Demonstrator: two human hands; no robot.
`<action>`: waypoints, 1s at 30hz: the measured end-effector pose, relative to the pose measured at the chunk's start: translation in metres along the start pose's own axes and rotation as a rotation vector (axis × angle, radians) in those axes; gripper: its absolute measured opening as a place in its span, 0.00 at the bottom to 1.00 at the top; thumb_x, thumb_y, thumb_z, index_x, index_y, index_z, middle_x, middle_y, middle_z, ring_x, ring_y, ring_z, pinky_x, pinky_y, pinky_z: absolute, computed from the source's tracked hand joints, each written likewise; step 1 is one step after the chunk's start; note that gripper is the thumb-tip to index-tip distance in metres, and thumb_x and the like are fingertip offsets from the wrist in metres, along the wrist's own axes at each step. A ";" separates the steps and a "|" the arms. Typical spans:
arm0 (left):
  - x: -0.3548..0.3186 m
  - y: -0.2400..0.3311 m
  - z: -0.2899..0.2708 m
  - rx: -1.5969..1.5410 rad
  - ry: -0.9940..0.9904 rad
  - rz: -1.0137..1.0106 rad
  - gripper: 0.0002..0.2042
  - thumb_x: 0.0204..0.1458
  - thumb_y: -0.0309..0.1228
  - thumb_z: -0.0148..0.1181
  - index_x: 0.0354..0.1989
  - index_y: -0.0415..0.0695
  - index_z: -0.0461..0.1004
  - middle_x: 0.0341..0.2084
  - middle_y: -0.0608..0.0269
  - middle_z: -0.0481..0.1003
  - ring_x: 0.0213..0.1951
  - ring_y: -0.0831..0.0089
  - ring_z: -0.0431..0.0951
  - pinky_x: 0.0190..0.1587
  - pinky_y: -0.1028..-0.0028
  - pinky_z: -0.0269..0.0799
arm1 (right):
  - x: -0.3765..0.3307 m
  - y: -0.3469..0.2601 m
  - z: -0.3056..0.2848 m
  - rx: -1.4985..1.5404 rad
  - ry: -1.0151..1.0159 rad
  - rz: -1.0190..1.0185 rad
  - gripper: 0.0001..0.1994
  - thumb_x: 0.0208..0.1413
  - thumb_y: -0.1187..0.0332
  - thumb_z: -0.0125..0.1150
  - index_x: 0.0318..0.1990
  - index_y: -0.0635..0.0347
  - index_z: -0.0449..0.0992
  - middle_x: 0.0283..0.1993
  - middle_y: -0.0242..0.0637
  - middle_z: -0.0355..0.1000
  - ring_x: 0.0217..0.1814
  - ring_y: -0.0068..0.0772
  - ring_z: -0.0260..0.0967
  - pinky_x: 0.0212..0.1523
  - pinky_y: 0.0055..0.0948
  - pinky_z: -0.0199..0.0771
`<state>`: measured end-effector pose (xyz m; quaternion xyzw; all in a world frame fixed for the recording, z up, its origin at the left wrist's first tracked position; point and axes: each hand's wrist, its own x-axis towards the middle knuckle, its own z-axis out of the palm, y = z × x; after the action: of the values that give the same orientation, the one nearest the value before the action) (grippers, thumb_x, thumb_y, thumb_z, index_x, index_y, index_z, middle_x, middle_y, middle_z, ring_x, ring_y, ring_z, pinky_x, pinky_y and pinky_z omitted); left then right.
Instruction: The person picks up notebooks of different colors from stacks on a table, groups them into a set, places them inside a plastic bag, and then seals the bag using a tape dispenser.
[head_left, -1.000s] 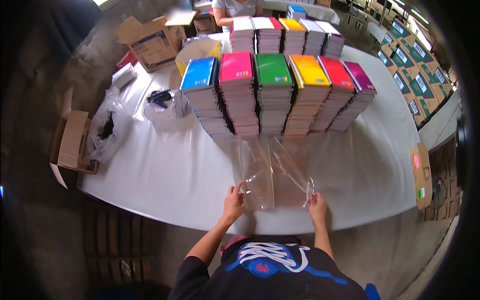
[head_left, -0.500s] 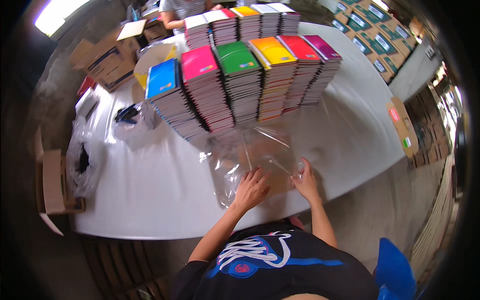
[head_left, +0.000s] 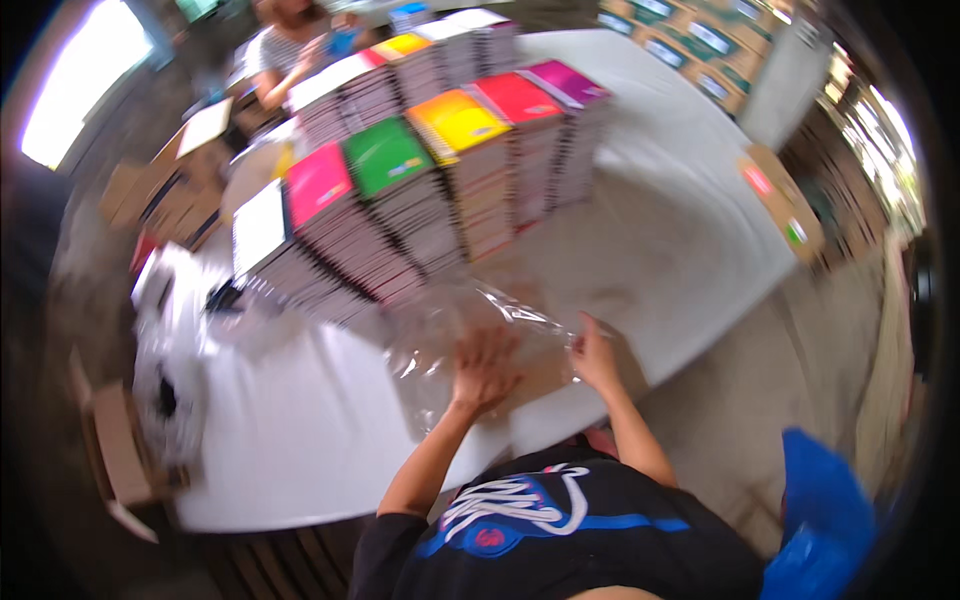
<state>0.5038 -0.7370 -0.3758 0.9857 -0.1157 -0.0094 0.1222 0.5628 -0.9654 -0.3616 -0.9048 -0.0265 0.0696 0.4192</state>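
The clear plastic bag (head_left: 470,330) lies on the white table (head_left: 690,240) just in front of the notebook stacks (head_left: 430,200); the left hand (head_left: 485,368) presses it with spread fingers, the right hand (head_left: 594,355) pinches its edge.

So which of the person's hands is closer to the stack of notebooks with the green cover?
Left. The left hand lies flat on the clear plastic bag, just below the green-topped stack. The right hand grips the bag's edge farther to the right.

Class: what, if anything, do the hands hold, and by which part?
A clear plastic bag: left hand lies flat on its middle, right hand grips its right edge.
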 end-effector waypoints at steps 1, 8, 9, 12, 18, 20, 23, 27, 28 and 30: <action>-0.002 0.002 -0.001 0.020 0.009 0.003 0.34 0.52 0.59 0.43 0.66 0.61 0.49 0.68 0.62 0.42 0.69 0.54 0.34 0.61 0.37 0.28 | 0.002 -0.001 0.000 -0.099 0.057 -0.136 0.35 0.43 0.75 0.60 0.61 0.57 0.54 0.41 0.48 0.69 0.43 0.49 0.68 0.43 0.42 0.68; 0.001 0.018 -0.021 -0.061 0.009 -0.021 0.34 0.53 0.57 0.43 0.66 0.57 0.49 0.66 0.57 0.48 0.66 0.56 0.49 0.63 0.42 0.36 | -0.009 -0.069 -0.022 -0.316 0.073 -0.469 0.37 0.39 0.76 0.64 0.61 0.49 0.58 0.56 0.44 0.61 0.61 0.48 0.55 0.58 0.46 0.54; 0.001 0.017 -0.014 -0.113 -0.097 -0.047 0.34 0.52 0.57 0.44 0.66 0.57 0.49 0.66 0.58 0.48 0.65 0.56 0.49 0.63 0.43 0.38 | -0.006 -0.071 -0.023 -0.391 0.044 -0.502 0.37 0.39 0.75 0.64 0.61 0.47 0.58 0.56 0.43 0.61 0.61 0.48 0.55 0.58 0.46 0.54; -0.012 0.016 -0.008 -0.067 0.110 -0.019 0.33 0.53 0.56 0.44 0.66 0.58 0.49 0.65 0.56 0.48 0.65 0.56 0.50 0.63 0.45 0.43 | 0.016 -0.058 -0.015 -0.366 -0.105 -0.527 0.35 0.40 0.73 0.64 0.60 0.45 0.59 0.56 0.41 0.61 0.60 0.45 0.57 0.57 0.46 0.54; -0.027 0.036 -0.021 -0.138 0.222 -0.104 0.31 0.55 0.56 0.41 0.65 0.56 0.52 0.64 0.52 0.51 0.65 0.54 0.51 0.62 0.45 0.44 | 0.054 -0.024 -0.008 -0.236 -0.285 -0.487 0.33 0.41 0.75 0.61 0.59 0.48 0.59 0.56 0.43 0.60 0.60 0.49 0.57 0.55 0.47 0.58; -0.027 0.036 -0.014 -0.124 0.170 -0.189 0.30 0.55 0.56 0.41 0.64 0.55 0.54 0.63 0.51 0.53 0.64 0.54 0.52 0.62 0.45 0.44 | 0.054 -0.034 -0.016 -0.246 -0.273 -0.551 0.33 0.41 0.77 0.60 0.59 0.50 0.59 0.56 0.44 0.60 0.60 0.49 0.57 0.55 0.46 0.59; -0.031 0.038 -0.016 -0.181 0.217 -0.171 0.30 0.55 0.56 0.42 0.63 0.53 0.56 0.61 0.50 0.55 0.64 0.54 0.53 0.62 0.45 0.44 | 0.046 -0.065 -0.025 -0.084 -0.298 -0.729 0.30 0.43 0.79 0.58 0.58 0.53 0.61 0.54 0.46 0.61 0.57 0.48 0.58 0.53 0.42 0.61; -0.040 0.031 -0.039 -0.292 0.317 -0.121 0.30 0.55 0.55 0.43 0.62 0.51 0.57 0.59 0.50 0.57 0.64 0.54 0.52 0.63 0.46 0.43 | 0.014 -0.146 -0.019 -0.001 -0.418 -0.847 0.22 0.45 0.80 0.56 0.52 0.57 0.68 0.49 0.46 0.64 0.51 0.47 0.63 0.50 0.38 0.64; -0.045 0.025 -0.039 -0.280 0.378 -0.097 0.28 0.54 0.53 0.47 0.60 0.51 0.59 0.59 0.51 0.58 0.64 0.56 0.52 0.63 0.46 0.42 | 0.003 -0.172 -0.011 0.037 -0.454 -0.905 0.20 0.46 0.80 0.56 0.50 0.58 0.69 0.48 0.46 0.65 0.49 0.46 0.64 0.49 0.38 0.65; -0.062 0.004 -0.048 -0.266 0.435 -0.057 0.26 0.53 0.49 0.50 0.58 0.50 0.62 0.57 0.54 0.59 0.63 0.58 0.53 0.64 0.46 0.41 | -0.012 -0.213 0.015 0.054 -0.560 -0.989 0.18 0.46 0.80 0.56 0.47 0.58 0.71 0.44 0.44 0.66 0.46 0.45 0.65 0.47 0.37 0.65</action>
<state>0.4444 -0.7146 -0.3285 0.9427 -0.0565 0.1842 0.2723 0.5510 -0.8169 -0.2076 -0.7207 -0.5555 0.1030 0.4017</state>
